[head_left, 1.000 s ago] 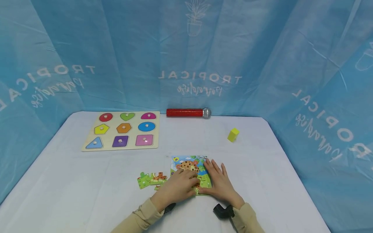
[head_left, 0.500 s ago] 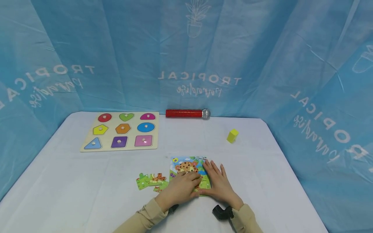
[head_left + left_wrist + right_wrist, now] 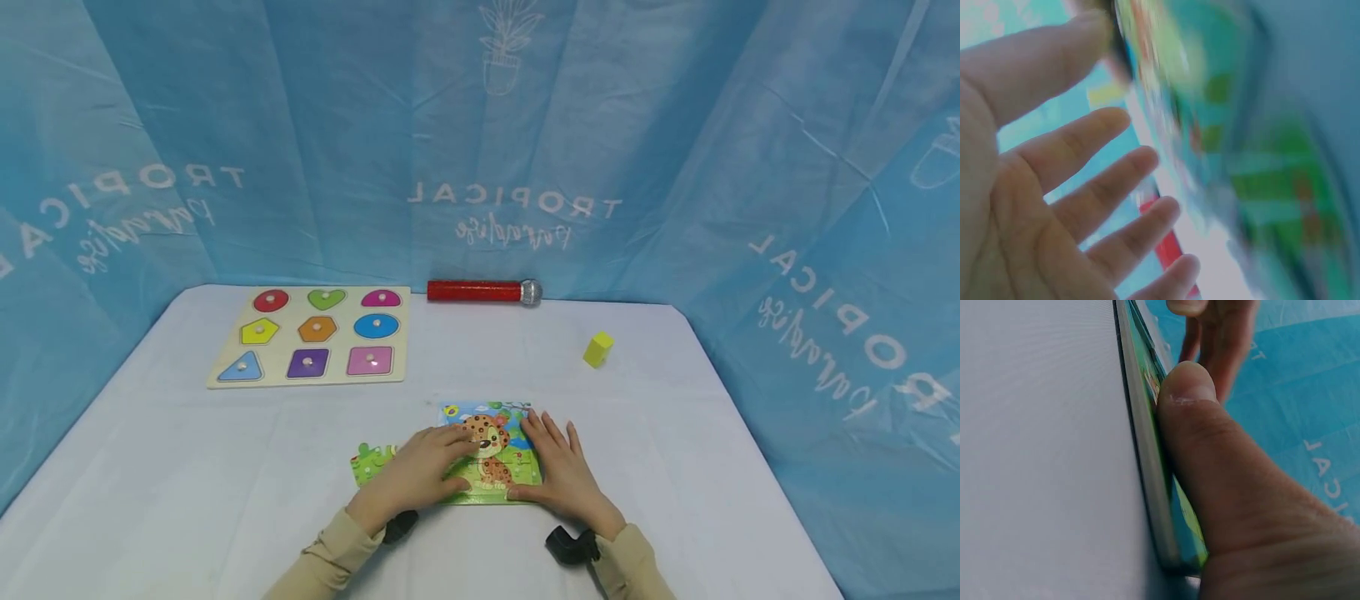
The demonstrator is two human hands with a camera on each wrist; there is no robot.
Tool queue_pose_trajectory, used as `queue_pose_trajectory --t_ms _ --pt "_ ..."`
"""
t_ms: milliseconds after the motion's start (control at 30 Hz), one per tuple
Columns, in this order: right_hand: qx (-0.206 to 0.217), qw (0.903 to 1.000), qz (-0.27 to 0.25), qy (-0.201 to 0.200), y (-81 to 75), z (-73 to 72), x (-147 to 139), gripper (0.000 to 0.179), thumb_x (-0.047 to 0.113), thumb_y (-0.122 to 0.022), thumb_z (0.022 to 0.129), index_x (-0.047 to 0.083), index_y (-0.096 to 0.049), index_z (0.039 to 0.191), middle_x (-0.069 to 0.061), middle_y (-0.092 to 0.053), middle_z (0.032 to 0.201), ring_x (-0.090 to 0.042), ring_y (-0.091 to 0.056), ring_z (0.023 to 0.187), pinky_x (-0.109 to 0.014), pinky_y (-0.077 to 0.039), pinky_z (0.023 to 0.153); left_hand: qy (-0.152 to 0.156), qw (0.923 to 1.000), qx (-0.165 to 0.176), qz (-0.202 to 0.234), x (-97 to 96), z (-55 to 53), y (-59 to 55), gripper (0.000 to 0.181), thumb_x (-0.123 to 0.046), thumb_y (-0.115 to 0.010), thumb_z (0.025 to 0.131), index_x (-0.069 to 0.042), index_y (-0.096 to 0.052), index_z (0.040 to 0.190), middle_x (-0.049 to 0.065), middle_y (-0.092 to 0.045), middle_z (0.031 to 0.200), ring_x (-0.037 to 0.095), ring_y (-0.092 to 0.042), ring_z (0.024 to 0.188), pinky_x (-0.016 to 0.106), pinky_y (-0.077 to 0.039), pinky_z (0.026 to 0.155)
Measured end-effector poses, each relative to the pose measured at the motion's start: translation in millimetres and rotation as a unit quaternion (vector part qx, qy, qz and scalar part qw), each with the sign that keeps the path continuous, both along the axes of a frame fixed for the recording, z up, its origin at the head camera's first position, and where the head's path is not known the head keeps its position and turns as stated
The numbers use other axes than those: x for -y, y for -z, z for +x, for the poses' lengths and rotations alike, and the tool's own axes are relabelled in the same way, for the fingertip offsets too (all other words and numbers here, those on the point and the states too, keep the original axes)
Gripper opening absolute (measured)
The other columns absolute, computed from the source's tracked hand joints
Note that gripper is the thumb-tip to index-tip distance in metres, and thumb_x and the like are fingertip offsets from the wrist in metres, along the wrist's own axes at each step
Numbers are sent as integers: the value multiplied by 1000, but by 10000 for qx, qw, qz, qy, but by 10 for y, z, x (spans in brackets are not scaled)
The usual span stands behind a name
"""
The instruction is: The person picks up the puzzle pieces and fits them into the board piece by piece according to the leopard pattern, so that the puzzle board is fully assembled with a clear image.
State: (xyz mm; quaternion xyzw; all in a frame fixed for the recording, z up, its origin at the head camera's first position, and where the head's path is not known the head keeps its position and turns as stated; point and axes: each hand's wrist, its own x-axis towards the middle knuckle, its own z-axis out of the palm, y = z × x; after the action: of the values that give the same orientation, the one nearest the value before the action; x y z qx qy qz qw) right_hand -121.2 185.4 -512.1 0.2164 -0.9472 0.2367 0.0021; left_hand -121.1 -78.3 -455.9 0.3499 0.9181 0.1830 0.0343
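Note:
A square jigsaw puzzle (image 3: 487, 496) with a spotted cub on a green and blue scene lies near the front middle of the table in the head view. My left hand (image 3: 416, 468) is over its left side, fingers extended; in the left wrist view the left hand (image 3: 1066, 181) has spread fingers and nothing between them. My right hand (image 3: 566, 471) rests along the puzzle's right side. In the right wrist view its thumb (image 3: 1222, 462) lies on the board's near edge (image 3: 1144, 431). Green loose puzzle pieces (image 3: 367, 465) sit left of the board, partly hidden by the left hand.
A wooden shape board (image 3: 341, 332) with knobbed pieces lies at the back left. Behind the puzzle is a red toy microphone (image 3: 480, 291). A yellow block (image 3: 598, 349) stands at the right. Blue curtains (image 3: 480, 150) border the white table (image 3: 645, 417).
My left hand has moved left off the middle of the puzzle, uncovering the cub's body and covering some loose pieces. The right hand stays at the board's right side.

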Motion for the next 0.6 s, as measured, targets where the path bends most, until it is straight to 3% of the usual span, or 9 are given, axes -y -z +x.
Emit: queue_pose_trajectory --t_ms 200,300,433,600 --pt "138 9999 99 19 3 12 34 109 64 -75 69 8 -31 152 -14 -27 159 -37 -20 148 -63 -5 117 -1027 9943 292 1 521 54 -72 55 -21 -85 72 -11 -66 123 11 -64 120 33 -57 116 53 -46 98" --pt "16 10000 75 31 11 24 30 109 65 -74 68 7 -32 151 -15 -29 158 -38 -23 147 -64 -6 117 -1321 9905 349 -160 684 103 -97 56 -15 -87 68 -12 -68 120 8 -66 114 30 -59 110 51 -48 95" --pt "-193 9998 1 50 8 24 23 108 63 -75 68 6 -34 150 -17 -32 157 -39 -26 145 -65 -8 116 -1320 9908 216 -225 762 102 -91 49 -12 -85 69 -12 -70 116 6 -67 107 27 -61 101 48 -51 88" --pt "-123 9999 29 69 -2 24 39 107 60 -76 69 7 -33 151 -16 -30 157 -39 -24 146 -64 -6 116 -1177 9929 -48 -156 764 66 -65 40 -12 -80 75 -12 -72 114 6 -67 100 24 -62 93 44 -53 81"
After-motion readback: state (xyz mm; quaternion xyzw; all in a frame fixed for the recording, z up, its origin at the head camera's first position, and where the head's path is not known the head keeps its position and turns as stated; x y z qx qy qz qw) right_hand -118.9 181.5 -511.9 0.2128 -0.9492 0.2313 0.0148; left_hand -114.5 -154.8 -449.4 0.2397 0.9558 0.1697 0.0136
